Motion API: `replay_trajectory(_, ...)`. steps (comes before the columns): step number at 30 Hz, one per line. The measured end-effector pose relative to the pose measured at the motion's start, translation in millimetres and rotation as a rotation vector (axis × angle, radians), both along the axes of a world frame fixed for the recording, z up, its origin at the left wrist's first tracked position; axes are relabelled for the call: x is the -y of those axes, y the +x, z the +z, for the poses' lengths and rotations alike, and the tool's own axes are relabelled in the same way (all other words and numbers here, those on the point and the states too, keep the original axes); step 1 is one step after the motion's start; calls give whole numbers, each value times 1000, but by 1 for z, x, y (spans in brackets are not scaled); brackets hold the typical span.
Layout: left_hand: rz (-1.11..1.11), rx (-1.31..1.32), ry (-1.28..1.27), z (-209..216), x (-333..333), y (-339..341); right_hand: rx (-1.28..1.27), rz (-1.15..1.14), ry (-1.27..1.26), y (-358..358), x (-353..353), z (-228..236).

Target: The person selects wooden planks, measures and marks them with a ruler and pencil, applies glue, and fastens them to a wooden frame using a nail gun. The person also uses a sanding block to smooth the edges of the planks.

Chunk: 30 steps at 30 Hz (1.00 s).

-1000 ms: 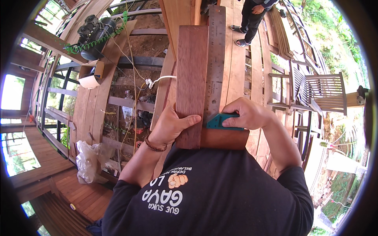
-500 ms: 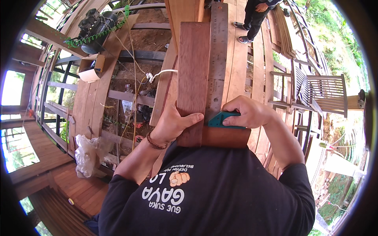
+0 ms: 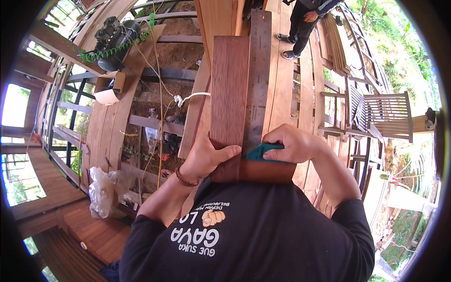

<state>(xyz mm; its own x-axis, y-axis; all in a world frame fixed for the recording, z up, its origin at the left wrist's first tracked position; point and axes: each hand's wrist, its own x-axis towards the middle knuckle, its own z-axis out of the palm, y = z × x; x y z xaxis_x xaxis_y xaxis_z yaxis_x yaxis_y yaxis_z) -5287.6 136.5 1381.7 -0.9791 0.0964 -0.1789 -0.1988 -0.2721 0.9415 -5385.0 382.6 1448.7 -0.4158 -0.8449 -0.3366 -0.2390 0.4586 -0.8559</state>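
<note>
A thick reddish-brown wooden board [image 3: 229,94] points away from me, its near end close to my shirt. My left hand [image 3: 206,157] is closed around its near left edge, thumb flat on the upper face and the other fingers mostly hidden. In my right hand [image 3: 293,144] is the teal handle of a carpenter's square [image 3: 259,80]. Its long steel blade lies along the board's right side. Below the handle, a shorter brown wooden piece [image 3: 268,172] reaches right from the board's near end; how the two meet I cannot tell.
Planks with gaps and beams form the floor, soil showing below. An air compressor [image 3: 112,44] with a green coiled hose, an open carton [image 3: 109,87] and a plastic bag [image 3: 104,190] are left. A person [image 3: 307,23] stands far right, near a slatted wooden chair [image 3: 380,112].
The board, the square and both my hands sit slightly lower in the picture, and much of the surroundings has shifted down too. Both grips look the same.
</note>
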Motion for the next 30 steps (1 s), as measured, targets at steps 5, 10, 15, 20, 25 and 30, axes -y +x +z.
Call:
replay_trajectory(5,-2,-11,-42,-1,2,3,-89,16,12,2,0,7)
replay_trajectory(10,24,-36,50,10,-3,1,-77,7,-63,2,0,5)
replay_trajectory(15,15,4,81,18,-4,2,-62,30,-85,-3,0,-3)
replay_trajectory(20,24,-28,41,10,-2,4,-45,56,6,-2,2,5)
replay_trajectory(25,23,-58,-31,2,0,5,-55,80,-11,-4,0,3)
replay_trajectory(30,21,48,79,20,-4,2,-38,41,19,-6,0,4)
